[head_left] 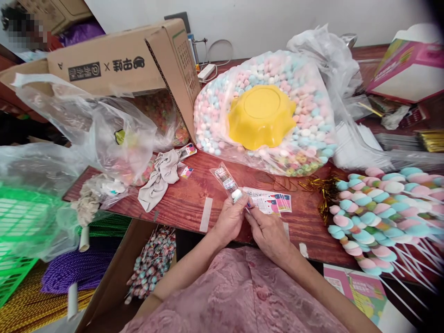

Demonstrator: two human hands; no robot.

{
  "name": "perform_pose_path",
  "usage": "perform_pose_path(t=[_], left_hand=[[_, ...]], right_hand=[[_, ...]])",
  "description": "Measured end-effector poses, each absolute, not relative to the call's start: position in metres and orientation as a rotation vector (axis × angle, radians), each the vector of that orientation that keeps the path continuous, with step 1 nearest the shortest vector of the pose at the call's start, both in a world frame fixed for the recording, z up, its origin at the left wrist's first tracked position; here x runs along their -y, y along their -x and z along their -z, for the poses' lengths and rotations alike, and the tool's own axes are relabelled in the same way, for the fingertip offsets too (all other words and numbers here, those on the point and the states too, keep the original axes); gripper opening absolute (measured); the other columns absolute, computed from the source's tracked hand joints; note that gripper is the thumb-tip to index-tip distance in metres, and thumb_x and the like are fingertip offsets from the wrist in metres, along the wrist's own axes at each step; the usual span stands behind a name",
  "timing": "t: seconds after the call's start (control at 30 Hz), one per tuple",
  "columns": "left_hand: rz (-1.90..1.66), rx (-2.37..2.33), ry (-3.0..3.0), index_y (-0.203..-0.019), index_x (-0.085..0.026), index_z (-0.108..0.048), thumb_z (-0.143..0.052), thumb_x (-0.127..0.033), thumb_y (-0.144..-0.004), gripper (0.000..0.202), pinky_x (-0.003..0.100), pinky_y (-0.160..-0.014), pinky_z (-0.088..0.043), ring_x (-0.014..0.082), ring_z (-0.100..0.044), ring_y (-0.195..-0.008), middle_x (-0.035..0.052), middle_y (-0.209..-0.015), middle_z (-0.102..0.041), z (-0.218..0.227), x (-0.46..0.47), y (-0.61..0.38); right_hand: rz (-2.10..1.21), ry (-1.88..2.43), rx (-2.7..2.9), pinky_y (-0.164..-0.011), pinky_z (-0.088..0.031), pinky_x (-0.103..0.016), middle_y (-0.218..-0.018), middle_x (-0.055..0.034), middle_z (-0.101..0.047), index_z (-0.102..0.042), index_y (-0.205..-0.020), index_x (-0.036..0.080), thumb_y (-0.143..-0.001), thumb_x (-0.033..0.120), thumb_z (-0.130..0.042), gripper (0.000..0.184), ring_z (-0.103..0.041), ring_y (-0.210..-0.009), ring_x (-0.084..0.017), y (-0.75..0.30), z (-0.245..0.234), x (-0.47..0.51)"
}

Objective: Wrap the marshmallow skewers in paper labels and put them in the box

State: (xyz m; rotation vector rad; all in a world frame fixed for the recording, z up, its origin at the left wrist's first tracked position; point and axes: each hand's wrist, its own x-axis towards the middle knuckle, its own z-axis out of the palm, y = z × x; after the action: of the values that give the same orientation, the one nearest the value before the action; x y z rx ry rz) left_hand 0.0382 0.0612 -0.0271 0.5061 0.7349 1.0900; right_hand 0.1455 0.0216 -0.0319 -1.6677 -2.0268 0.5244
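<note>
Cluttered red-brown wooden table (194, 199). Left hand (229, 221) pinches narrow clear plastic sleeve (226, 181) above table's near edge; small white piece inside, print unreadable. Right hand (268, 233) closed at sleeve's lower end, fingertips hidden, can't tell what it grips. Pastel marshmallow skewers (378, 217) cut off right.

My left hand (229, 221) and right hand (268, 233) are meeting just above my lap, forearms converging from below; both are curling their fingers inward, fingertips pinching together at the point where the hands are touching.
</note>
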Motion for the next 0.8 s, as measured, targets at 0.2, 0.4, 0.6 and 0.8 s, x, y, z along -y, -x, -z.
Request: perform_pose_path(t=[0.2,0.4,0.6,0.8], left_hand=[[-0.979,-0.809,-0.647,-0.067,-0.012,-0.064,-0.073,-0.045,-0.075,0.035,0.023,-0.07,-0.042,0.0112,-0.052,-0.067,0.0019,-0.069,-0.058,0.024,-0.062,-0.03],[-0.396,-0.548,-0.573,-0.061,-0.017,-0.053,-0.063,-0.045,-0.081,0.036,0.025,-0.047,-0.038,0.0117,-0.046,-0.048,0.0013,-0.06,-0.051,0.001,-0.057,-0.011],[-0.084,-0.545,-0.848,-0.051,-0.02,-0.054,-0.058,-0.037,-0.084,0.038,0.025,-0.039,-0.028,0.0122,-0.038,-0.037,0.0003,-0.046,-0.045,-0.003,-0.047,-0.006],[-0.736,-0.838,-1.325,-0.068,-0.019,-0.064,-0.073,-0.01,-0.072,0.013,0.027,-0.075,-0.042,0.0181,-0.054,-0.065,0.0033,-0.066,-0.055,0.01,-0.041,0.006]], right_hand=[[-0.49,1.528,2.146,-0.062,-0.041,-0.027,-0.081,-0.0068,-0.072,-0.069,-0.101,0.017,-0.098,0.025,-0.039,0.031,-0.063,-0.065,-0.016,-0.157,0.025,-0.024],[0.014,1.229,2.22,-0.098,-0.038,-0.041,-0.119,-0.0069,-0.069,-0.063,-0.122,0.028,-0.095,0.023,-0.048,0.031,-0.058,-0.114,-0.023,-0.207,-0.007,-0.041],[-0.415,1.001,2.813,-0.08,-0.039,-0.035,-0.079,-0.0038,-0.069,-0.065,-0.096,0.021,-0.085,0.013,-0.048,0.021,-0.061,-0.075,-0.017,-0.207,-0.003,-0.051],[-0.264,1.447,2.488,-0.069,-0.035,-0.031,-0.081,-0.0092,-0.068,-0.064,-0.095,0.019,-0.087,0.022,-0.052,0.015,-0.061,-0.082,-0.021,-0.199,0.023,-0.034]])
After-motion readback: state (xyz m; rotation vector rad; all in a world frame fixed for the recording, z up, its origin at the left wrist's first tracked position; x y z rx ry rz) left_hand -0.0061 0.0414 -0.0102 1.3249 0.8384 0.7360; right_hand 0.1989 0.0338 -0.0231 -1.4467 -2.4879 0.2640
